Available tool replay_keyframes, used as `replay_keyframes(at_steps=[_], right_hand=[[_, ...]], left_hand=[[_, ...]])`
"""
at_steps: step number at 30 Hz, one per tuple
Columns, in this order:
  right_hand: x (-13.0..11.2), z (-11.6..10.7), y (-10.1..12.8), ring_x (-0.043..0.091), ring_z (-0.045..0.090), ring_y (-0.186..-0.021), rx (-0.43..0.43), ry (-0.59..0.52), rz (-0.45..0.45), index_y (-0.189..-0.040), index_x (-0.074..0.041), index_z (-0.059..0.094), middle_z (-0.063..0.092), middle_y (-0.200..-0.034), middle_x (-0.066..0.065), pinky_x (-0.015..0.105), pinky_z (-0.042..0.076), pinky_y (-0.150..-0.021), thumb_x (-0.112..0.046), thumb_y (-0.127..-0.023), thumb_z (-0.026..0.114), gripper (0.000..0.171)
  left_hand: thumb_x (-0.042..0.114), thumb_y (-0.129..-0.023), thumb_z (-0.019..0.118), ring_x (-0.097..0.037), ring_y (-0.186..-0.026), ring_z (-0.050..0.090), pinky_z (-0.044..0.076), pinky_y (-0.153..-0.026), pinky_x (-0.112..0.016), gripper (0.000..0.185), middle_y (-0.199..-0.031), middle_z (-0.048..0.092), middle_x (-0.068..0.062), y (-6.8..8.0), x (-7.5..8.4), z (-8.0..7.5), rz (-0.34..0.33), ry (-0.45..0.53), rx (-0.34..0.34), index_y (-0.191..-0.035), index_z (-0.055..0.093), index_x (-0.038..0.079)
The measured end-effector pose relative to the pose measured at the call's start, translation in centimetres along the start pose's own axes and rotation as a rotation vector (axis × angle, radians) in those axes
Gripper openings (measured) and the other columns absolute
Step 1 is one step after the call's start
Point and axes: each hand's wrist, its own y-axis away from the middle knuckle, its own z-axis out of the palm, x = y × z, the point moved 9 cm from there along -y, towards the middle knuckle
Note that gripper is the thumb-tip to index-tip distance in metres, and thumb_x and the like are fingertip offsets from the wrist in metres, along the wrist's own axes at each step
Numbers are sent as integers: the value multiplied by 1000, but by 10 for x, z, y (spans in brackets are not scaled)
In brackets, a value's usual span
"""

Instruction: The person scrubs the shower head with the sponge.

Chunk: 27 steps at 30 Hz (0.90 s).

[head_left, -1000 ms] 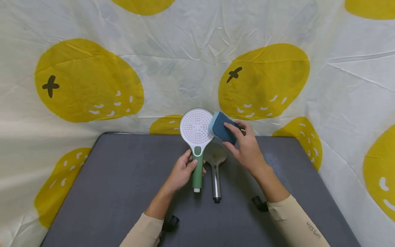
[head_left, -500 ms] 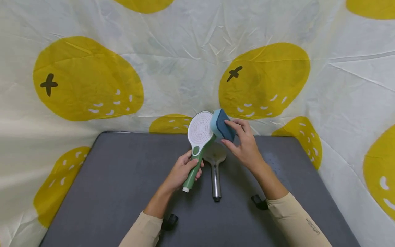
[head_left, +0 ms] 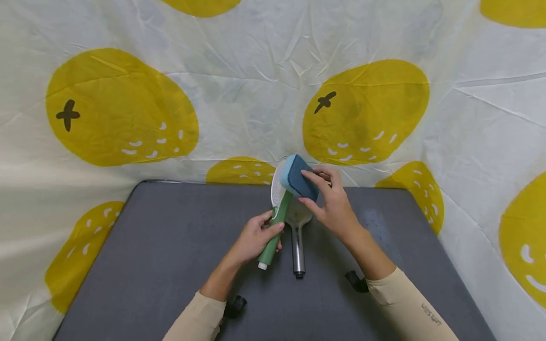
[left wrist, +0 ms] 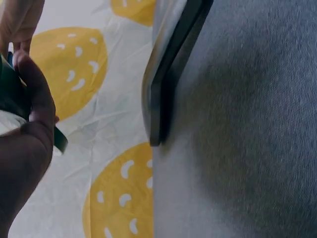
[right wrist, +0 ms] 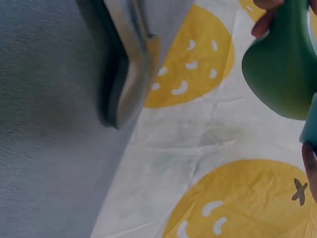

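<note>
Head view: green shower head (head_left: 276, 222) turned further than half a second ago, white spray face now nearly edge-on and aimed right, handle gripped by left hand (head_left: 254, 238) with fingers curled round it, thumb on top. Blue sponge (head_left: 300, 177) shifted left since then, now pressed flat over the spray face, pinched in right hand (head_left: 332, 203) between fingers on top and thumb below. Both held above the middle of the grey table (head_left: 149, 265), toward its far edge. Chrome shower head (head_left: 297, 234) lying flat on the table just right of the green handle, in the same spot as before, head end far, handle end near. Cream sheet with yellow lemon print (head_left: 119, 109) hanging behind and at both sides. No containers in sight.

Left wrist view: left hand (left wrist: 22, 148) at the left edge, fingers wrapped round something dark green, barely visible; table edge (left wrist: 171, 74) and lemon sheet beyond.

Right wrist view: green back of the shower head (right wrist: 282, 64) upper right, sponge edge (right wrist: 309, 126) just below it; one fingertip showing at the right edge, grip itself not readable here.
</note>
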Motion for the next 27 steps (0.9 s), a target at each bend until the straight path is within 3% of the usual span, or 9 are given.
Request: replay_keyframes(at_steps=[4, 7, 13, 16, 21, 27], right_hand=[[-12, 10, 13, 43, 50, -124, -33, 135, -89, -143, -13, 59, 45, -139, 29, 54, 53, -94, -14, -81, 89, 69], [-21, 18, 24, 46, 51, -121, -65, 249, -162, -143, -15, 59, 47, -138, 31, 55, 53, -91, -21, -82, 89, 69], [-31, 27, 37, 45, 52, -120, -88, 333, -241, -142, -17, 59, 51, -135, 30, 56, 57, -91, -20, -77, 93, 74], [-32, 29, 39, 44, 53, -121, -88, 335, -249, -142, -18, 59, 51, -135, 29, 55, 59, -90, -20, -76, 94, 75], [-34, 27, 38, 45, 53, -121, -82, 337, -265, -142, -18, 60, 51, -136, 30, 55, 59, -91, -19, -77, 93, 73], [-34, 17, 17, 46, 53, -121, -54, 339, -277, -141, -19, 60, 51, -136, 30, 58, 57, -92, -16, -78, 92, 71]], left_hand=[[20, -105, 62, -14, -61, 67, 60, -59, -30, 43, -98, 63, -30, -2, -1, -4, -24, -25, 71, -141, 55, -3], [19, -104, 64, -13, -69, 68, 59, -64, -26, 42, -101, 68, -28, -3, -1, -8, -32, -58, 115, -138, 58, -6], [18, -105, 62, -27, -93, 72, 58, -76, -23, 46, -113, 73, -27, -4, -2, -9, -28, -87, 109, -142, 56, -7], [19, -104, 63, -24, -89, 71, 58, -74, -23, 44, -112, 73, -26, -3, -2, -11, -30, -91, 116, -141, 59, -4], [22, -102, 67, -14, -72, 64, 57, -66, -25, 37, -97, 68, -16, -2, -4, -12, -37, -89, 115, -131, 67, -1], [25, -103, 66, -19, -68, 71, 63, -67, -35, 44, -97, 64, -11, -1, -5, -5, -49, -3, 5, -135, 61, -4]])
